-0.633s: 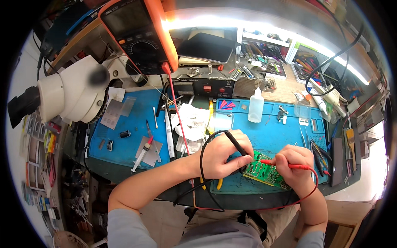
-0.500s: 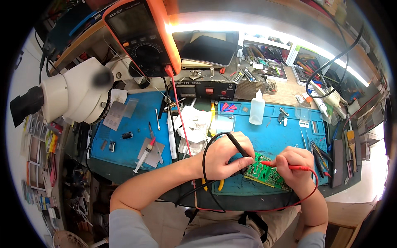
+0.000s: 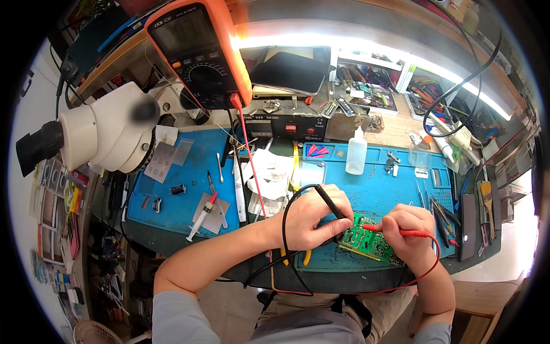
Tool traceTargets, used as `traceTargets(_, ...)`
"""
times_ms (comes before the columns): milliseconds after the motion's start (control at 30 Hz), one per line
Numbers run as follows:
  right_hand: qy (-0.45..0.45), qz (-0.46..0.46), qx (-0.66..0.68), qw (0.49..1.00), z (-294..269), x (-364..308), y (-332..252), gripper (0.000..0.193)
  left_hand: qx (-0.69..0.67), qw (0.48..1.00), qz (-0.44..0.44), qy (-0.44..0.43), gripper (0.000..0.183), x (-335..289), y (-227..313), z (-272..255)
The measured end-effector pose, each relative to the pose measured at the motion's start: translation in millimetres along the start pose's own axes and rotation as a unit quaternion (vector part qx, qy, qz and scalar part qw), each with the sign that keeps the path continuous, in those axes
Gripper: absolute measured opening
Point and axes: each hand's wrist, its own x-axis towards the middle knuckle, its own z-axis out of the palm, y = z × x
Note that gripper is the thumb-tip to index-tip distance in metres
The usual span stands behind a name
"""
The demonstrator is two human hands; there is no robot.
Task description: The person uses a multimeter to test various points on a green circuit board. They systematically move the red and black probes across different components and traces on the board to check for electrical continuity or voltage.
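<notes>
A green circuit board [image 3: 366, 243] lies on the blue mat in front of me, its solder side facing up. My left hand [image 3: 321, 215] is closed around the black test probe [image 3: 327, 200], held at the board's left edge; the fingers hide its tip. My right hand [image 3: 408, 226] pinches the red test probe [image 3: 416, 233], whose tip points left onto the upper part of the board. Both probe leads run to an orange multimeter [image 3: 200, 57] hanging at the upper left, with faint digits on its display. Yellow-handled pliers [image 3: 307, 257] lie partly under the black lead.
A white dropper bottle [image 3: 356, 152] stands behind the board. A microscope [image 3: 109, 126] stands at the left, beside a syringe [image 3: 201, 219] on the mat. Crumpled white tissue [image 3: 269, 172] lies mid-bench. Tweezers and cutters [image 3: 440, 221] are at the right, near a dark phone [image 3: 467, 221].
The multimeter display, blank before, now shows digits. Both hands and probes stay nearly in place over the board; the whole view has shifted slightly.
</notes>
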Motion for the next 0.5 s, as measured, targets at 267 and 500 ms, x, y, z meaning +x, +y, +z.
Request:
traceTargets(267, -0.006, -0.006, -0.010, 1.000, -1.7, 0.4, 0.1, 0.023, 0.004, 1.000, 0.006, 0.001, 0.009, 0.6, 0.0, -0.2)
traceTargets(500, 0.079, -0.018, 0.031, 0.996, -16.2, -9.8, 3.4, 0.028, 0.038, 0.987, 0.102, 0.118, 0.006, 3.3, 7.5, -0.8)
